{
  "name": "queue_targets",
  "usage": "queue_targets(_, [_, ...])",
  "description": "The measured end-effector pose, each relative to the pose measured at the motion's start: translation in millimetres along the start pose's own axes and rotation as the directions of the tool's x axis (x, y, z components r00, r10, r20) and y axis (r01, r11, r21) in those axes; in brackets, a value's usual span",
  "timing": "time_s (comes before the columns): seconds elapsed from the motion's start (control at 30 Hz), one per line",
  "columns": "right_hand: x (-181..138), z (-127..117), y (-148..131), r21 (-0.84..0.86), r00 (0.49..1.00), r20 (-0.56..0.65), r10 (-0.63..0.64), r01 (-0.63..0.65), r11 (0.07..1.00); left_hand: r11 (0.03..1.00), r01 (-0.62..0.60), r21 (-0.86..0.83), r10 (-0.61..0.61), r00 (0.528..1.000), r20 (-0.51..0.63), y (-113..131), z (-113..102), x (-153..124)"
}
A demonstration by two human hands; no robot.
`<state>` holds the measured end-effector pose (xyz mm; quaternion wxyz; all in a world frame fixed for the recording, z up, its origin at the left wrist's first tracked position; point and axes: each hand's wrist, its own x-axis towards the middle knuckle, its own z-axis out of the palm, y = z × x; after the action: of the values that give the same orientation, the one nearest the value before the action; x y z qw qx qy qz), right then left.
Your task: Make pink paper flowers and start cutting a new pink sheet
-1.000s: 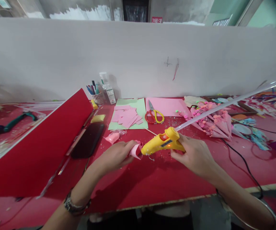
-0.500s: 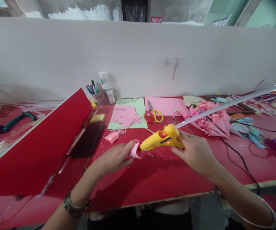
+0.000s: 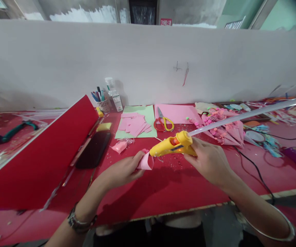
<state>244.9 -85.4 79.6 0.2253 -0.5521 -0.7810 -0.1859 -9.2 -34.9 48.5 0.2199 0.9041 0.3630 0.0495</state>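
Note:
Between the fingers of my left hand is a rolled piece of pink paper, its open end facing right. My right hand grips a yellow hot glue gun by its handle. The gun's nozzle is at the upper rim of the pink roll. A long clear glue stick sticks out of the gun's back toward the upper right. Behind the hands, cut pink paper pieces lie on a green sheet, with red-and-yellow-handled scissors to their right.
A red board leans at left beside a black phone. Pink cone-shaped decorations lie at right, near a black cable. A pen cup and a bottle stand by the white partition.
The glue gun's nozzle has moved up slightly, from inside the roll's opening to its upper rim. Both hands keep their hold.

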Motion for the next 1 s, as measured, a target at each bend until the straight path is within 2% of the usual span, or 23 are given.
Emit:
queue_targets(0.27, [-1.1, -2.9, -0.8, -0.012, 0.999, -0.030, -0.013, 0.013, 1.000, 1.000, 0.002, -0.004, -0.002, 1.000, 0.012, 1.4, -1.1, -1.5])
queue_targets(0.53, [-1.9, -1.5, -7.7, 0.042, 0.993, -0.086, 0.075, -0.071, 0.997, 0.999, -0.043, -0.029, 0.041, 0.996, -0.080, -0.2, 4.0, -2.4])
queue_targets(0.67, [-2.3, -2.2, -9.7, 0.046, 0.994, -0.062, 0.095, -0.092, 0.995, 0.998, -0.004, -0.062, -0.002, 0.995, -0.099, -1.0, 8.1, -3.2])
queue_targets(1.0, [-1.7, -3.8, -12.7, 0.062, 0.993, -0.089, 0.083, -0.077, 0.995, 0.945, 0.066, -0.319, -0.122, 0.980, -0.159, 3.5, 20.5, 1.1])
